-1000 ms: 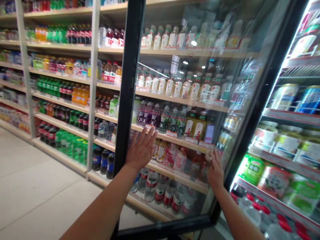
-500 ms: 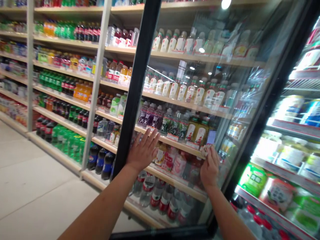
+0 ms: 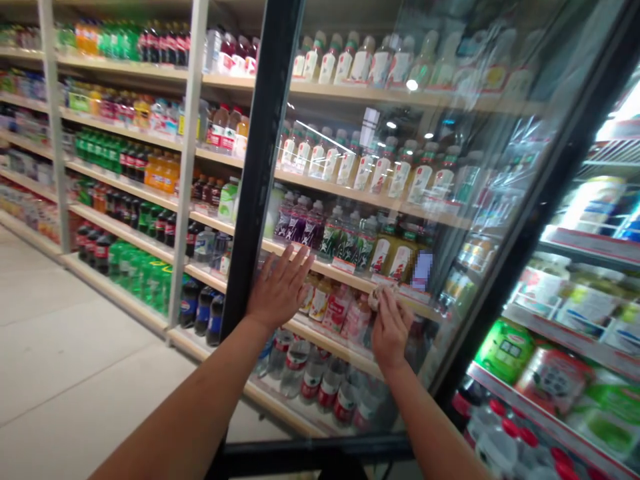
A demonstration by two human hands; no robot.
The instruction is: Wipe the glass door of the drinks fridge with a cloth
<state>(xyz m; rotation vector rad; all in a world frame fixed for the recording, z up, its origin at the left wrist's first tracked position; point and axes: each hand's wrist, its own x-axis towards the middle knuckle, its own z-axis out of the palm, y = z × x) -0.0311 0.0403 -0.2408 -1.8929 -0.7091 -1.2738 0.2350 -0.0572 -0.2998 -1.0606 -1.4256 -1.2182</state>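
Observation:
An open glass cooler door (image 3: 450, 220) with a black frame stands in front of me. My left hand (image 3: 278, 288) lies flat on the glass near the door's left frame bar (image 3: 257, 167), fingers stretched out. Pressed against the pane lower in the middle, my right hand (image 3: 390, 328) has its fingers closed on a small crumpled pale cloth (image 3: 380, 294). Drink bottles on the shelves behind show through the glass.
Long wooden shelves (image 3: 125, 170) packed with soda and juice bottles run along the left. The lit cooler interior (image 3: 575, 293) with cans, bottles and green packs is at the right. A pale tiled floor (image 3: 60, 360) stretches at lower left.
My right hand with the cloth has slid leftward across the glass, away from the door's right frame. My left hand has stayed flat in about the same place.

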